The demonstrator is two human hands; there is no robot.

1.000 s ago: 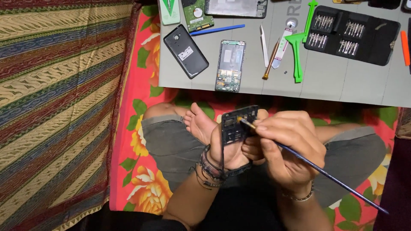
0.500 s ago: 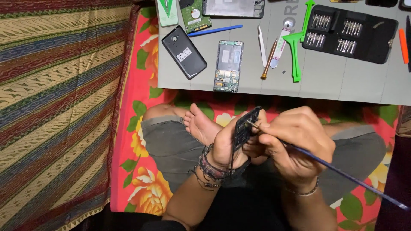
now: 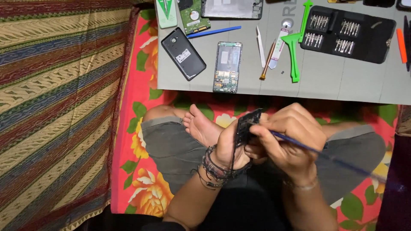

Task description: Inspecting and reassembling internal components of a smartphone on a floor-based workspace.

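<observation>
My left hand (image 3: 231, 145) grips a black phone frame (image 3: 245, 127), turned nearly edge-on to the camera, over my crossed legs. My right hand (image 3: 291, 139) pinches a thin blue-handled tool (image 3: 329, 155) whose tip meets the frame's upper edge; the long handle runs down to the right, blurred. Several dark bracelets circle my left wrist (image 3: 213, 167). The frame's face is mostly hidden behind my fingers.
A grey work mat (image 3: 342, 83) lies ahead with a black phone back cover (image 3: 183, 53), an opened phone body (image 3: 227, 66), a blue stick (image 3: 214, 32), a green plastic tool (image 3: 295, 42), a black bit case (image 3: 347, 34) and a green circuit board (image 3: 193, 16). Striped fabric (image 3: 55, 107) covers the left.
The phone frame has rotated from facing the camera to nearly edge-on in my left hand. My right hand and the blue tool have stayed at its upper edge, shifting slightly.
</observation>
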